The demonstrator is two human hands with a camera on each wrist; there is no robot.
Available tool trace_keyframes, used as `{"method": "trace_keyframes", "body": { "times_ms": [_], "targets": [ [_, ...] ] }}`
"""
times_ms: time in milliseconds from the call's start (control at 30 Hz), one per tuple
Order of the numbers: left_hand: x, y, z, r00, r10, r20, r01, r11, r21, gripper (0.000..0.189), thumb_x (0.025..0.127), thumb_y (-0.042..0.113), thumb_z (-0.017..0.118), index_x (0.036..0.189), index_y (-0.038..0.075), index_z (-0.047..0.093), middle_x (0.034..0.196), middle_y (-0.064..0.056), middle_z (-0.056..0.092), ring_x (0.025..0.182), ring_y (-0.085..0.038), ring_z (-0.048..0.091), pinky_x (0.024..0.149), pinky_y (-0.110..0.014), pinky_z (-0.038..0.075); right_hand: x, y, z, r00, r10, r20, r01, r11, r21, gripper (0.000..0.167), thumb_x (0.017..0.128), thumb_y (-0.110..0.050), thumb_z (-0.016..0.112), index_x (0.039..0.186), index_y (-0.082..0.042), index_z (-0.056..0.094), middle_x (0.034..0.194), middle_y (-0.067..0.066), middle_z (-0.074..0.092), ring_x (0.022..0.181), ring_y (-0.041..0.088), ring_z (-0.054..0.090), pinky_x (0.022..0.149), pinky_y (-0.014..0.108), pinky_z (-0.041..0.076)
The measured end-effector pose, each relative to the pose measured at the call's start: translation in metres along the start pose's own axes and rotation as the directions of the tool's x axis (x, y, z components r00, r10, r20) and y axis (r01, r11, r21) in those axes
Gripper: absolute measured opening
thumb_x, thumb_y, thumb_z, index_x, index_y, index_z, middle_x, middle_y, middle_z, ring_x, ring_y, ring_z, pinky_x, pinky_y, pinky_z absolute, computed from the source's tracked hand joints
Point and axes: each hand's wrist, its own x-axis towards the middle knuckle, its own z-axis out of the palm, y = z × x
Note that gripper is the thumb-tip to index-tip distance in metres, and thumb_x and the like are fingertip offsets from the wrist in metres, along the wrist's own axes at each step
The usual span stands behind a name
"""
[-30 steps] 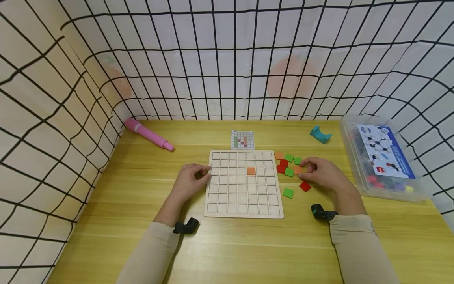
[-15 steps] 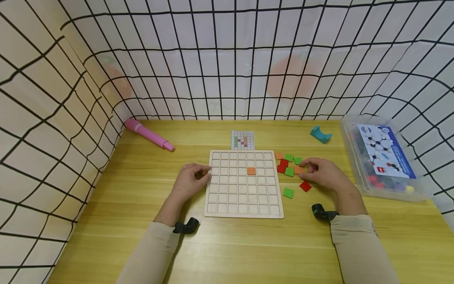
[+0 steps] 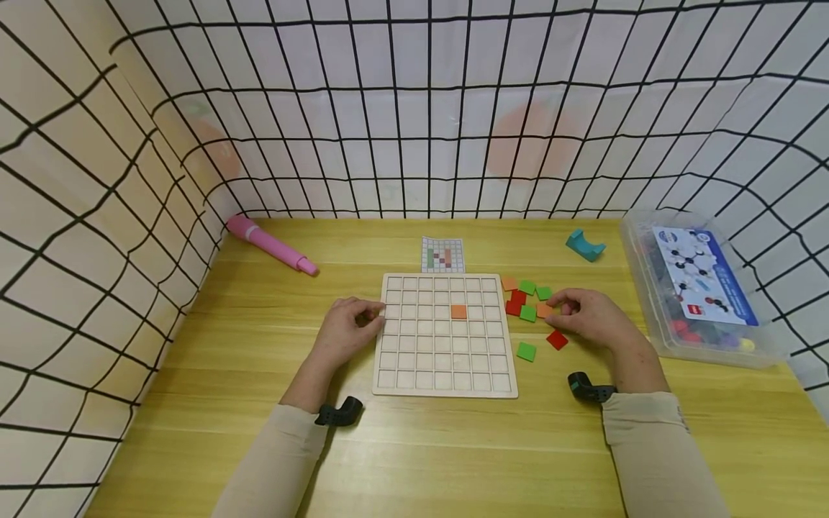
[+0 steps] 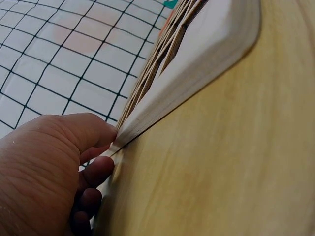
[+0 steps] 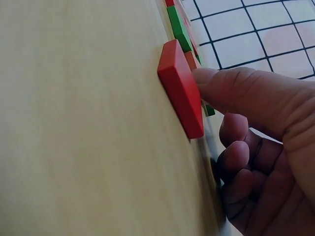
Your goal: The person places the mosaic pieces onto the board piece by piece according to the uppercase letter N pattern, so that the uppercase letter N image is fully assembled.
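Observation:
A pale wooden grid board (image 3: 424, 345) lies in the middle of the table, with one orange tile (image 3: 458, 311) in a cell. My left hand (image 3: 346, 327) rests at its left edge, fingers loosely bent. In the left wrist view the thumb (image 4: 101, 130) meets the board's edge (image 4: 162, 110). My right hand (image 3: 592, 316) is among the tiles, thumb and index finger apart beside another orange tile (image 3: 545, 310). A green tile (image 3: 543, 293) lies by the index fingertip. Nearest the thumb in the right wrist view is a red tile (image 5: 181, 91); the other fingers are curled.
Several more green, red and orange tiles lie right of the board, one green tile (image 3: 527, 352) apart. A printed grid card (image 3: 443, 255) touches the far side. Further out are a pink stick (image 3: 275, 247), a teal curved block (image 3: 586, 246) and a clear plastic box (image 3: 660, 316).

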Motion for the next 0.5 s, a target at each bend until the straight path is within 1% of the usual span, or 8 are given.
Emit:
{"method": "trace_keyframes", "body": {
  "times_ms": [167,300,400,500],
  "targets": [
    [0.0,0.001,0.0,1.0,-0.002,0.001,0.002,1.0,0.002,0.027,0.091,0.02,0.075,0.116,0.01,0.077,0.093,-0.005,0.071,0.094,-0.023,0.057,0.085,-0.036,0.044,-0.001,0.0,0.0,1.0,-0.004,-0.005,0.004,1.0,-0.014,0.042,0.094,-0.036,0.073,0.123,-0.006,0.066,0.092,0.007,0.057,0.084,0.023,0.051,0.072,0.033,0.04],
    [0.001,0.0,0.0,1.0,-0.011,0.004,0.011,1.0,0.001,0.026,0.091,0.021,0.075,0.116,0.011,0.077,0.093,-0.004,0.071,0.094,-0.023,0.056,0.086,-0.036,0.043,-0.002,-0.002,-0.001,1.0,-0.01,-0.005,0.01,1.0,-0.017,0.041,0.094,-0.035,0.073,0.122,-0.005,0.066,0.092,0.007,0.058,0.083,0.022,0.051,0.072,0.033,0.041],
    [0.001,0.0,0.0,1.0,-0.013,0.003,0.013,1.0,0.002,0.026,0.091,0.021,0.075,0.116,0.011,0.077,0.094,-0.004,0.071,0.094,-0.023,0.056,0.085,-0.035,0.043,-0.004,-0.005,-0.002,1.0,-0.02,-0.009,0.02,1.0,-0.023,0.04,0.094,-0.035,0.072,0.121,-0.006,0.065,0.092,0.007,0.059,0.082,0.022,0.052,0.072,0.033,0.042],
    [0.0,0.0,0.0,1.0,-0.002,-0.003,0.002,1.0,0.004,0.027,0.091,0.021,0.075,0.116,0.011,0.077,0.093,-0.004,0.071,0.093,-0.023,0.056,0.085,-0.035,0.043,-0.005,-0.011,-0.002,0.999,-0.032,-0.015,0.032,0.999,-0.032,0.039,0.094,-0.035,0.072,0.12,-0.007,0.066,0.092,0.006,0.06,0.08,0.021,0.052,0.071,0.032,0.042]
  ]
}}
